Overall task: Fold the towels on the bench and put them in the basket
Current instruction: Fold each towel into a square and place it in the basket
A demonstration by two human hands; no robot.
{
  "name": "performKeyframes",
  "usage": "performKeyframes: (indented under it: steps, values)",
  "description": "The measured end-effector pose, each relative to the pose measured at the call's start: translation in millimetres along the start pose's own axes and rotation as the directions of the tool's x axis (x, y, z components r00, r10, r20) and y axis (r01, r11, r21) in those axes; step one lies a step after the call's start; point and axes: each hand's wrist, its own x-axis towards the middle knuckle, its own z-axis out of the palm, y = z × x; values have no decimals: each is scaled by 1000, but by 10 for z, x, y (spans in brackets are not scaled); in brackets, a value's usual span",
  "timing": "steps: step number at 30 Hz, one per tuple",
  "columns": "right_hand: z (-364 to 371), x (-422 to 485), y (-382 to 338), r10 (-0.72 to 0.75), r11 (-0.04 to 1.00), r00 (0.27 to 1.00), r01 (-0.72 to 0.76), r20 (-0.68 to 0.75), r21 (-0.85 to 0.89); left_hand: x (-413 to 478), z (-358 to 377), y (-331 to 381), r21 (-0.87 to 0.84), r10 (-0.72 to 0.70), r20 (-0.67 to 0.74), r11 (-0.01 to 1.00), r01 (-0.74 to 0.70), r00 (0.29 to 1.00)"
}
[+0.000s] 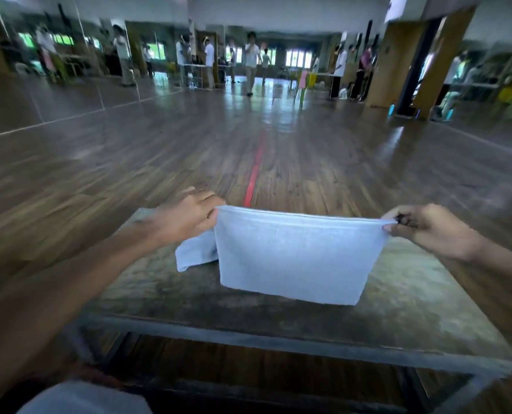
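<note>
mirrored hall, wooden floor (189, 150)

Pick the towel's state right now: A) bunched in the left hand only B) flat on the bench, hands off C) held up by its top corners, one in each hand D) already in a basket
C: the left hand and right hand each pinch a top corner of the pale blue towel, which hangs stretched between them above the bench; no basket is in view.

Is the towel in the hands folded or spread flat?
Folded: the towel hangs doubled from both hands, left hand and right hand, above the bench.
</note>
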Motion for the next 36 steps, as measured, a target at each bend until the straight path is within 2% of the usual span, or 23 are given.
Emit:
performKeyframes:
  steps: [3,5,8,11,16,19,21,24,25,28,29,30,31,33,34,36]
  values:
    - [-575,275,-319,-27,996,998,23,48,87,453,-417,-136,-156,-207,-26,967,201,978]
    - [-917,421,-483,3,989,997,-15,82,145,706,-699,-193,-180,-266,-15,949,259,964]
    - [-1358,578,-726,22,993,996,-33,92,111,987,-1095,-233,-167,-265,1,951,262,964]
    - [-1701,649,-905,26,993,999,-29,29,116,1154,-1456,-283,-138,-236,51,961,240,971]
    - [-2070,720,-1150,-36,986,997,46,-64,161,1434,-2022,-350,-11,-200,-34,980,200,979]
    - [-2221,764,-1263,-41,989,994,55,-101,137,1565,-2241,-397,19,-241,-51,970,242,969]
    - [-2326,757,-1331,-30,994,999,34,-41,106,1623,-2345,-387,-4,-256,-58,967,257,965]
    - [-2445,719,-1397,36,996,996,-43,86,78,1660,-2474,-378,-142,-309,0,941,306,951]
    - [-2458,725,-1432,21,997,998,-25,55,77,1672,-2504,-399,-182,-319,14,931,316,948]
    - [-2476,781,-1477,-58,991,961,89,-272,104,1729,-2592,-436,-230,-338,-90,922,311,937]
    - [-2489,781,-1493,-56,989,951,94,-305,114,1751,-2629,-434,-253,-350,-105,915,315,931]
    - [-2510,780,-1500,-39,988,964,76,-264,131,1767,-2675,-426,-292,-358,-85,901,320,930]
    - [-2541,779,-1497,-15,991,987,36,-161,130,1763,-2725,-414,-337,-368,-21,878,340,929]
    - [-2574,703,-1525,64,991,998,-66,23,118,1709,-2820,-403,-430,-370,170,806,407,913]
    - [-2580,684,-1530,82,989,995,-89,62,121,1679,-2850,-407,-467,-363,242,769,436,900]
    - [-2585,704,-1525,40,984,999,-36,-18,175,1661,-2865,-411,-455,-362,231,780,429,903]
